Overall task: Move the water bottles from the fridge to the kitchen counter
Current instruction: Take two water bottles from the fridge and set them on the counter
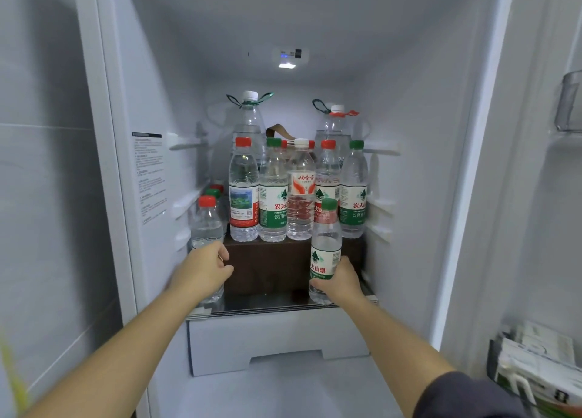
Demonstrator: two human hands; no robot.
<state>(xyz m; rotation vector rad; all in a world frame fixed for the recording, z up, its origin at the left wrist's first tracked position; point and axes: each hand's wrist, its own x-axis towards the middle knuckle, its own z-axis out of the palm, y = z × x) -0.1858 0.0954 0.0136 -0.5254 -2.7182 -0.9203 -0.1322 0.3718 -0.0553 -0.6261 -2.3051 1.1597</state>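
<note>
Left of the brown box (267, 266) on the fridge shelf (283, 304), my left hand (203, 271) has its fingers curled round a small red-capped bottle (206, 225) standing upright. At the box's front right corner, my right hand (340, 280) grasps a small green-capped bottle (326, 244) by its lower half, upright; whether its base touches the shelf I cannot tell. On top of the box five taller bottles (274, 190) stand in a close row. Behind the box rise two big bottles (250, 118) with carrying loops.
</note>
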